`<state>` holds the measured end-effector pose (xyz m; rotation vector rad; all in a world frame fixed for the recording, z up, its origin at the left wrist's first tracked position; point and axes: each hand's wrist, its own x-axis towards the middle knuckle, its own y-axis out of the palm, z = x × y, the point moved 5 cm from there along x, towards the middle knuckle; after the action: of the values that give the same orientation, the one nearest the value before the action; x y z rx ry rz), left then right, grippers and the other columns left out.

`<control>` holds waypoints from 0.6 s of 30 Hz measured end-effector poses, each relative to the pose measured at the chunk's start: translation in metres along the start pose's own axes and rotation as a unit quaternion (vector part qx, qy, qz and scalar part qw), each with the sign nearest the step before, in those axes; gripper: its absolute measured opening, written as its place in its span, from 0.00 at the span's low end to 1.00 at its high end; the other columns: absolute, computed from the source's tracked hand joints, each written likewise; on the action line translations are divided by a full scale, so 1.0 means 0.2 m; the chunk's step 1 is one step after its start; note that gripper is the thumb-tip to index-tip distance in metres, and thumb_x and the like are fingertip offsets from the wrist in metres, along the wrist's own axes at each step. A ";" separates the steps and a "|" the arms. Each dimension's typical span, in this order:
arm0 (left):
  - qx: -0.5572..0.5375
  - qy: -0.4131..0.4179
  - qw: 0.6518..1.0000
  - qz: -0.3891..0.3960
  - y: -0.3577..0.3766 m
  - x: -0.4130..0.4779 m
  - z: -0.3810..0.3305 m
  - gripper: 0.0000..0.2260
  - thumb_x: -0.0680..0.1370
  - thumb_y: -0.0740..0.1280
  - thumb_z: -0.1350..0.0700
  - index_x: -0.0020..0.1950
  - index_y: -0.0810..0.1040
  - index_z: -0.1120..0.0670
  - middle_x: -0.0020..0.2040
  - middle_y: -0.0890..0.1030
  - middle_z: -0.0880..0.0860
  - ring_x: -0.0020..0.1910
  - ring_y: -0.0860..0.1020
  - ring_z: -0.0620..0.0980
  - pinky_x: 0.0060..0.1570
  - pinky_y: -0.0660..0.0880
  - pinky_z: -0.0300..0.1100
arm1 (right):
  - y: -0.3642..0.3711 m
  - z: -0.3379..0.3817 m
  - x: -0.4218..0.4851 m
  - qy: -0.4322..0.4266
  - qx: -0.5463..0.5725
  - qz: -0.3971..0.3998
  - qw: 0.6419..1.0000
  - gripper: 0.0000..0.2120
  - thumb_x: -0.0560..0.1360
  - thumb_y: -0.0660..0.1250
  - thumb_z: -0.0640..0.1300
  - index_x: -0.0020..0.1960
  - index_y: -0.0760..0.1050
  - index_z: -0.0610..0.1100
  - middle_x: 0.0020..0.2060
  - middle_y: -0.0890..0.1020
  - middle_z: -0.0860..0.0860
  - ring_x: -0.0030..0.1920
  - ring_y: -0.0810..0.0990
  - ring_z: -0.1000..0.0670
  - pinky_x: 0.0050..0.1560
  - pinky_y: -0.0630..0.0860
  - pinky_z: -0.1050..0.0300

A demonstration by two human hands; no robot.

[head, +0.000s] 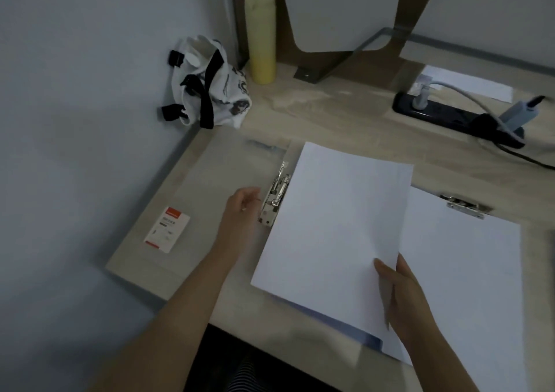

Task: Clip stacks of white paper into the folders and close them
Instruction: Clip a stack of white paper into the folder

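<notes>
A stack of white paper (pixel 333 226) lies slanted over an open clear folder (pixel 222 163), whose blue-tinted edge shows under the sheets near the desk's front. My right hand (pixel 405 298) grips the stack at its lower right corner, thumb on top. The folder's metal clip (pixel 274 196) runs along the paper's left edge with its lever raised. My left hand (pixel 241 204) is right beside this clip, fingers curled and pinching its edge. On the right a second paper stack (pixel 462 271) lies under another metal clip (pixel 465 205).
A small red-and-white card (pixel 167 229) lies at the desk's left edge. At the back stand a white bag with black straps (pixel 210 91), a yellow bottle (pixel 260 28) and a black power strip (pixel 456 118) with plugs and cables. The wall is close on the left.
</notes>
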<state>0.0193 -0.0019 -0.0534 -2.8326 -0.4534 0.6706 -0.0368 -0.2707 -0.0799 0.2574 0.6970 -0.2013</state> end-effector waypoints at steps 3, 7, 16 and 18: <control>0.032 -0.042 0.998 0.045 0.04 0.12 -0.01 0.15 0.78 0.58 0.62 0.64 0.72 0.56 0.49 0.75 0.50 0.38 0.72 0.41 0.35 0.69 0.26 | 0.04 -0.01 0.03 -0.001 0.002 -0.023 1.000 0.18 0.77 0.59 0.36 0.66 0.69 0.44 0.57 0.79 0.46 0.54 0.78 0.46 0.50 0.75 0.53; 0.040 -0.096 0.987 0.119 0.10 0.19 -0.04 0.16 0.78 0.57 0.59 0.66 0.70 0.54 0.56 0.76 0.53 0.42 0.75 0.47 0.44 0.71 0.39 | 0.04 0.00 0.05 -0.014 -0.006 -0.036 0.999 0.17 0.77 0.59 0.36 0.64 0.70 0.45 0.52 0.80 0.49 0.48 0.78 0.49 0.43 0.74 0.56; 0.080 -0.089 0.980 0.160 0.13 0.25 -0.05 0.17 0.77 0.58 0.58 0.65 0.73 0.52 0.62 0.78 0.56 0.52 0.77 0.53 0.62 0.71 0.49 | 0.02 -0.02 0.06 -0.017 -0.014 -0.041 0.999 0.17 0.76 0.60 0.37 0.64 0.71 0.47 0.56 0.79 0.47 0.52 0.78 0.45 0.49 0.75 0.51; 0.072 -0.088 0.981 0.160 0.13 0.25 -0.06 0.17 0.78 0.58 0.59 0.66 0.73 0.52 0.60 0.78 0.53 0.51 0.76 0.51 0.59 0.72 0.46 | 0.03 -0.01 0.06 -0.020 -0.015 -0.034 0.999 0.17 0.76 0.60 0.37 0.64 0.71 0.47 0.55 0.80 0.48 0.52 0.79 0.46 0.48 0.75 0.52</control>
<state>0.0740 -0.0105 -0.0707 -2.7421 0.0319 0.9751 -0.0284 -0.2660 -0.0884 0.2001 0.6696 -0.2605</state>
